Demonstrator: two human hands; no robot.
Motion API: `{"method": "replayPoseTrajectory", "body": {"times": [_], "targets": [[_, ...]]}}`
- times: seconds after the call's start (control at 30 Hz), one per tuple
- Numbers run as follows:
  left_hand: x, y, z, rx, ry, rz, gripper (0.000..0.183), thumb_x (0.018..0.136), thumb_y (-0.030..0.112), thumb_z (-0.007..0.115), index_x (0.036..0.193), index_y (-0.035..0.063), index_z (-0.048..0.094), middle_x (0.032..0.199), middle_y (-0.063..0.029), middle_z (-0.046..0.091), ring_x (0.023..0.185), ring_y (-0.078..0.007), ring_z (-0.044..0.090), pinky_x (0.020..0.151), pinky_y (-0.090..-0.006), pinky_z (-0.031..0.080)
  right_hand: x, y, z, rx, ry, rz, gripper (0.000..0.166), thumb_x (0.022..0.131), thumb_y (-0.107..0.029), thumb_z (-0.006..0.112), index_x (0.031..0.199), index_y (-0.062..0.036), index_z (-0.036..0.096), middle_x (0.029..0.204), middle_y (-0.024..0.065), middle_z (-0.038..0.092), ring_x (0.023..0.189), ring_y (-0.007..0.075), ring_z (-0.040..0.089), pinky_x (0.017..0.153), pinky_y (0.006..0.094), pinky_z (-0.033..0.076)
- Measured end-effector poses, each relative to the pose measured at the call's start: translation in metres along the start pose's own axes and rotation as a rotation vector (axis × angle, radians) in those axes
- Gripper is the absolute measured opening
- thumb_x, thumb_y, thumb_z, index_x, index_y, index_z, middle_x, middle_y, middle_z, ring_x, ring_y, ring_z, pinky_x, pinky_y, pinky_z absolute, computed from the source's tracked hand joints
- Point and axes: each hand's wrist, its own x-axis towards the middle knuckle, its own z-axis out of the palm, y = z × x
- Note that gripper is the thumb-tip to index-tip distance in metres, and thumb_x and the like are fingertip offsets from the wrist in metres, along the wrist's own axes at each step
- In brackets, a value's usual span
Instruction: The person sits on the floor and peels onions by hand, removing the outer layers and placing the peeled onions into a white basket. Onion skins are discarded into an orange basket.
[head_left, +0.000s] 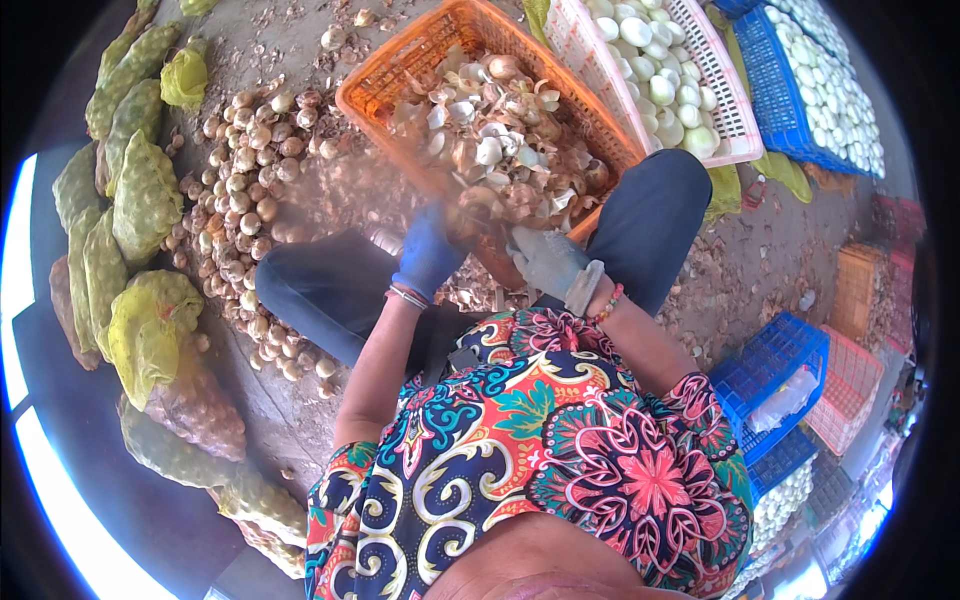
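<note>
In a blue glove, my left hand (429, 251) is above my lap at the near side of the orange plastic crate (367, 71). Its fingers are blurred, and what it holds cannot be made out. My right hand (551, 259), in a grey glove, is just to the right, fingers curled by the crate's near edge; its grip is hidden too. Onion skins and peelings (495, 142) fill much of the crate. Between my knees, more loose skins lie below the hands.
Unpeeled onions (244, 180) spread over the floor at left, beside full mesh sacks (146, 199). Peeled onions (664, 90) fill a white-pink crate (739, 127) at upper right, near a blue crate (765, 97) of more. Another blue crate (772, 360) stands at right.
</note>
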Motion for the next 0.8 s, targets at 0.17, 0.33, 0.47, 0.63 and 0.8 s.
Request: {"method": "replayPoseTrajectory", "body": {"times": [0.17, 0.33, 0.47, 0.63, 0.8], "targets": [[0.015, 0.003, -0.012, -0.076, -0.119, 0.007, 0.062, 0.068, 0.025, 0.088, 0.115, -0.0022, 0.057, 0.111, -0.0255, 0.064, 0.104, -0.0402, 0.063, 0.089, -0.0459, 0.051, 0.019, 0.013, 0.028, -0.062, 0.012, 0.046, 0.014, 0.09, -0.019, 0.059, 0.095, -0.0056, 0.056, 0.084, 0.0199, 0.067, 0.08, 0.0411, 0.066, 0.068, 0.0516, 0.05], [0.007, 0.0, 0.006, 0.112, 0.207, 0.154, 0.078, 0.067, 0.023, 0.087, 0.129, -0.0041, 0.049, 0.108, -0.0264, 0.06, 0.101, -0.0423, 0.061, 0.089, -0.0461, 0.052, 0.025, -0.002, 0.035, -0.004, 0.02, 0.162, 0.018, 0.09, -0.021, 0.06, 0.097, -0.0041, 0.059, 0.085, 0.0213, 0.068, 0.081, 0.0416, 0.067, 0.072, 0.0518, 0.052], [0.011, -0.013, 0.006, 0.104, 0.181, 0.163, 0.069, 0.067, 0.025, 0.087, 0.121, -0.0044, 0.055, 0.103, -0.0229, 0.061, 0.097, -0.0402, 0.061, 0.087, -0.0456, 0.052, 0.03, -0.001, 0.041, 0.001, 0.087, 0.098, 0.015, 0.087, -0.018, 0.058, 0.092, -0.004, 0.062, 0.082, 0.0233, 0.069, 0.082, 0.0423, 0.068, 0.072, 0.0522, 0.053], [0.043, -0.013, -0.035, -0.372, -0.177, -0.046, 0.053, 0.069, 0.028, 0.088, 0.105, -0.0026, 0.064, 0.093, -0.0202, 0.066, 0.092, -0.0359, 0.062, 0.083, -0.044, 0.052, 0.058, 0.026, 0.072, -0.024, 0.111, 0.025, 0.016, 0.085, -0.014, 0.06, 0.099, -0.0053, 0.06, 0.086, 0.021, 0.069, 0.084, 0.0399, 0.068, 0.072, 0.051, 0.052], [0.036, 0.016, -0.041, 0.163, 0.095, 0.091, 0.053, 0.071, 0.03, 0.085, 0.107, -0.001, 0.061, 0.102, -0.0224, 0.064, 0.099, -0.0404, 0.063, 0.084, -0.0474, 0.053, 0.061, 0.019, 0.066, -0.022, 0.179, 0.005, 0.019, 0.089, -0.015, 0.058, 0.103, -0.0035, 0.061, 0.083, 0.0226, 0.068, 0.075, 0.0402, 0.068, 0.065, 0.0499, 0.053]]}}
